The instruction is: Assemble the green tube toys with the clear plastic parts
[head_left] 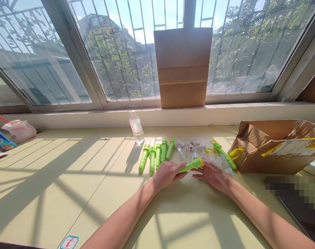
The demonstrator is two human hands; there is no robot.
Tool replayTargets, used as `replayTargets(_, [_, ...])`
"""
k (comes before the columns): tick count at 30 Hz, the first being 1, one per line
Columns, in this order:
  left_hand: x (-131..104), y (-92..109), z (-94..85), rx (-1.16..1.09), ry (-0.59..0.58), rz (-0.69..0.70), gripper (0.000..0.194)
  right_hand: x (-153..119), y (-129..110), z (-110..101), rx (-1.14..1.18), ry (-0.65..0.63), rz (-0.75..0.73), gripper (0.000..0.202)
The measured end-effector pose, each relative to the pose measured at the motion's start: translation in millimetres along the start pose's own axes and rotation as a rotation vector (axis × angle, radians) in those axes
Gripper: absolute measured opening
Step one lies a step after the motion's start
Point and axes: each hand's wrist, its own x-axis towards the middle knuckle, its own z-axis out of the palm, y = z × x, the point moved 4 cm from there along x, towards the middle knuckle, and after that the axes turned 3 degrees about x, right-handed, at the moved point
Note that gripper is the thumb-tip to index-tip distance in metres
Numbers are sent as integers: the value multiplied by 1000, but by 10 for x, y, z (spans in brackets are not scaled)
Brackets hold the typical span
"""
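A light green ridged tube (191,165) with a yellow ring at its right end is held in my left hand (168,173), its fingers wrapped round the lower part. My right hand (215,174) is at the ringed end, thumb and fingers apart around it; whether they touch it is hard to tell. Just beyond my left hand, several green tubes (158,155) lie in a row. Clear and white plastic parts (187,146) are heaped behind the held tube. Another green tube (226,156) with a yellow loop lies right of the heap.
An open cardboard box (271,159) stands at the right, a dark object (297,207) nearer me. A water bottle (136,128) stands behind the row. At the far left are a pink container (21,131) and blue packet (1,139). Cardboard (184,69) leans against the window.
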Motion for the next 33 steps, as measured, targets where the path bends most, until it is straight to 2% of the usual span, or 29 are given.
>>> replayTargets(4, [-4,-30,10,52,-18,16,38,-10,-7,4,-10,-7,13,14])
replayTargets(19, [-3,11,15,170,36,41,33,-29,-44,51,-65,57,3,13])
replayTargets(33, [-7,14,127,268,63,97,32,18,-2,-10,-30,125,46,12])
